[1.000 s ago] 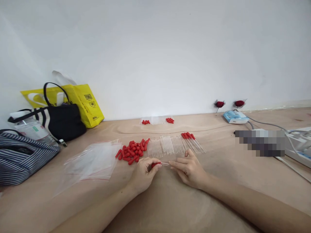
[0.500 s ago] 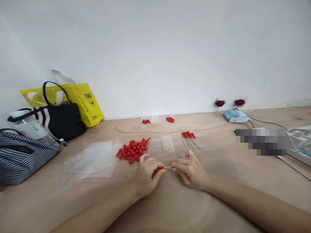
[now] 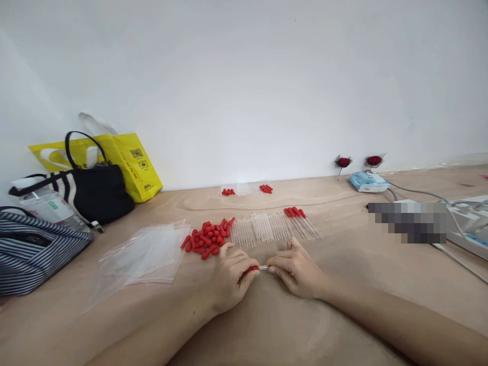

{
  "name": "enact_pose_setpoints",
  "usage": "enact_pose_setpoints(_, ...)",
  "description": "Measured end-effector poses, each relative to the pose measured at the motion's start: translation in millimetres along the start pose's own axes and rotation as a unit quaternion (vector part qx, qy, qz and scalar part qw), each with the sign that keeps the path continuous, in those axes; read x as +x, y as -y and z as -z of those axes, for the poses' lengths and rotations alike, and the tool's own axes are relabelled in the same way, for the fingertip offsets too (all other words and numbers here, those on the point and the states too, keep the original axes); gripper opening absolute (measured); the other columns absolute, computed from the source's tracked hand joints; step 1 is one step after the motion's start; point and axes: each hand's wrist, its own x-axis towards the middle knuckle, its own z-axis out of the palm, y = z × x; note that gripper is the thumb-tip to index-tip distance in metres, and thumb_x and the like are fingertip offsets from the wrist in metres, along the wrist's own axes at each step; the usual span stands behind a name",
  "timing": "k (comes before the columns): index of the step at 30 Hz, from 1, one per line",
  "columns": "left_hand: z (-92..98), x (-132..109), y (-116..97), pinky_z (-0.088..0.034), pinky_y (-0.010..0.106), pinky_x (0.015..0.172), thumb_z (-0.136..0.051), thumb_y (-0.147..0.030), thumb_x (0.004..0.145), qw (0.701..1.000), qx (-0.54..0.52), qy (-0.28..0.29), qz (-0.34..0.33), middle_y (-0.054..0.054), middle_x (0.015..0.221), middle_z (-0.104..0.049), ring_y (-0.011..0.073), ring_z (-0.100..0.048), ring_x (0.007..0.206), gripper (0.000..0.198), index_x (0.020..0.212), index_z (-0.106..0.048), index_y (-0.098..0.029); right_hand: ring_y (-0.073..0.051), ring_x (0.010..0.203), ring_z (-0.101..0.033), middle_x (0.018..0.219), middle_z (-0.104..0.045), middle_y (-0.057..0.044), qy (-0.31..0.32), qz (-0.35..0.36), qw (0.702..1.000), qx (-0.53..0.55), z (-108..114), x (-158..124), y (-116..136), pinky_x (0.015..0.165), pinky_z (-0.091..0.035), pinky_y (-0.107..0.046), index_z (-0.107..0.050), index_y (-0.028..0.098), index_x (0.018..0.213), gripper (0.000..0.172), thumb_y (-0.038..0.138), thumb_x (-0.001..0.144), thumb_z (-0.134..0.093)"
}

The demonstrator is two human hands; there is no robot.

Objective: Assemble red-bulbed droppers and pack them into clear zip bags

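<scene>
Pinched in my left hand (image 3: 234,277) is a red rubber dropper bulb (image 3: 250,270), partly covered by the fingers. My right hand (image 3: 295,269) grips a clear glass dropper tube (image 3: 263,267); a short stretch of it shows between the two hands, in line with the bulb's mouth. Whether the tube's end sits inside the bulb I cannot tell. Just beyond my left hand lies a pile of red bulbs (image 3: 208,238). A row of loose glass tubes (image 3: 263,227) lies beyond both hands. At its right end are several droppers with red bulbs fitted (image 3: 301,218).
Clear zip bags (image 3: 147,254) lie flat on the left. Small bags with red bulbs (image 3: 244,188) lie by the wall. Farther left stand a striped bag (image 3: 38,254), a black bag (image 3: 102,190) and a yellow bag (image 3: 143,168). A blue tissue pack (image 3: 368,182) and cables (image 3: 415,189) are at right.
The hands have come slightly closer together, so a little less of the tube shows between them. The view has shifted slightly.
</scene>
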Motion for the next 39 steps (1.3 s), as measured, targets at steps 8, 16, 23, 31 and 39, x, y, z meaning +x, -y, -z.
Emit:
enact_pose_setpoints(8, 3.3, 3, 4, -0.018, 0.042, 0.094, -0.046, -0.026, 0.083, 0.999, 0.019, -0.015, 0.027, 0.000, 0.075, -0.067, 0.0164, -0.057, 0.074, 0.015, 0.079, -0.061, -0.023, -0.014, 0.070, -0.049, 0.071, -0.061, -0.001, -0.015, -0.003, 0.999, -0.043, 6, 4, -4, 0.065, -0.023, -0.031, -0.063, 0.022, 0.085, 0.015, 0.023, 0.082, -0.047)
enact_pose_setpoints(16, 1.0, 1, 12, -0.026, 0.039, 0.090, -0.051, -0.030, 0.079, 0.988, 0.048, -0.127, 0.068, 0.006, 0.101, -0.061, 0.0224, -0.051, 0.096, 0.028, 0.106, -0.053, -0.022, -0.016, 0.069, -0.052, 0.069, -0.062, -0.002, -0.023, -0.078, 0.996, -0.044, 11, 6, -12, 0.066, -0.028, -0.031, -0.062, 0.019, 0.074, 0.015, 0.020, 0.079, -0.048)
enact_pose_setpoints(23, 0.2, 2, 16, -0.030, 0.041, 0.086, -0.052, -0.026, 0.076, 0.986, 0.036, -0.131, 0.102, 0.005, 0.097, -0.060, 0.0237, -0.052, 0.094, 0.019, 0.094, -0.056, -0.023, -0.016, 0.056, -0.056, 0.062, -0.064, -0.004, -0.135, -0.438, 0.886, 0.063, 30, 1, -80, 0.049, -0.035, -0.024, -0.067, 0.015, 0.076, 0.031, 0.037, 0.078, -0.044)
enact_pose_setpoints(31, -2.1, 1, 17, -0.025, 0.043, 0.087, -0.051, -0.024, 0.077, 0.991, 0.044, -0.095, 0.084, 0.004, 0.094, -0.058, 0.0225, -0.052, 0.092, 0.010, 0.083, -0.059, -0.023, -0.018, 0.058, -0.059, 0.058, -0.063, -0.005, -0.090, -0.521, 0.848, 0.022, 32, -10, -105, 0.049, -0.034, -0.024, -0.068, 0.016, 0.072, 0.027, 0.036, 0.071, -0.050)
enact_pose_setpoints(39, -1.8, 2, 15, -0.025, 0.041, 0.083, -0.051, -0.023, 0.077, 0.991, 0.055, -0.076, 0.098, 0.003, 0.091, -0.058, 0.0211, -0.052, 0.089, 0.009, 0.079, -0.060, -0.022, -0.017, 0.061, -0.058, 0.066, -0.065, -0.006, -0.081, -0.530, 0.844, 0.010, 30, -9, -102, 0.051, -0.035, -0.024, -0.064, 0.016, 0.081, 0.028, 0.040, 0.070, -0.053)
